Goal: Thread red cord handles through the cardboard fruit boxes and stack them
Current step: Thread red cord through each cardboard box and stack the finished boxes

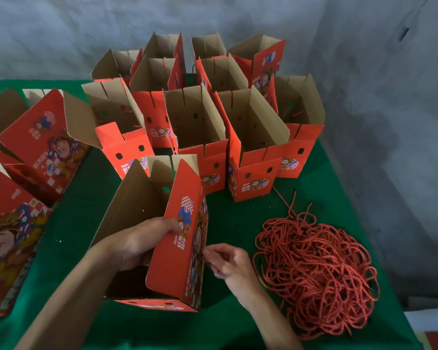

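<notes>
Here we clamp our left hand [139, 245] over the raised side flap of the open fruit box [159, 238], thumb on its printed face, while our right hand [225, 261] pinches at that outer wall, probably a red cord end, though blur hides it; steady the panel, feed the tip straight, forearms angling in from below, cord pile [316, 276] lying just right

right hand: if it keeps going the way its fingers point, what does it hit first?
Likely the printed side of the open box: the right hand points left, fingertips at or almost at that panel. Contact is unclear.
</notes>
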The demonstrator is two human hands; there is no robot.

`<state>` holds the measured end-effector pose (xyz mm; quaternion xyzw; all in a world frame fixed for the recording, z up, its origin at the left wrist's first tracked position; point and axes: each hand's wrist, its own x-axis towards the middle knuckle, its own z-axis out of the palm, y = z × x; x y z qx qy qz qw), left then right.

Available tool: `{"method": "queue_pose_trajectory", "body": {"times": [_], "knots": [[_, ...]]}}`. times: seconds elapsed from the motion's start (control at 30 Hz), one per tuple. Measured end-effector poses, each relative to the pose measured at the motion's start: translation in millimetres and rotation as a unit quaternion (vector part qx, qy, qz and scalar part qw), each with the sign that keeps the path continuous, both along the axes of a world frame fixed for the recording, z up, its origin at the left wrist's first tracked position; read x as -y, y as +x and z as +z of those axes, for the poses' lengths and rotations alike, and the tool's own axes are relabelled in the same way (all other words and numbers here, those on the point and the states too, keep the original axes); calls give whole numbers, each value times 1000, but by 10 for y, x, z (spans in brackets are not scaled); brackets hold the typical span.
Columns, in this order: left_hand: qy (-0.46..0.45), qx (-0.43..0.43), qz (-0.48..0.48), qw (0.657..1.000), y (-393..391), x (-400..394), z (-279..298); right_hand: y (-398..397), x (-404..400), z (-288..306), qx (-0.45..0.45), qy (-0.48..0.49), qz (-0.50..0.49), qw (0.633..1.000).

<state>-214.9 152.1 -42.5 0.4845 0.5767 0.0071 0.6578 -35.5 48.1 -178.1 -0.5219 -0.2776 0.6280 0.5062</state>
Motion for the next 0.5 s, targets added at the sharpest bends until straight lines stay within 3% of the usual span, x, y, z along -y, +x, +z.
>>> {"method": "queue_pose_trajectory", "body": {"times": [0.17, 0.5], "knots": [[-17, 6, 10, 1000, -30, -46, 3, -83, 7, 29, -20, 31, 19, 999], [-31, 14, 10, 999, -22, -85, -27, -54, -54, -10, 30, 47, 27, 998]]}}
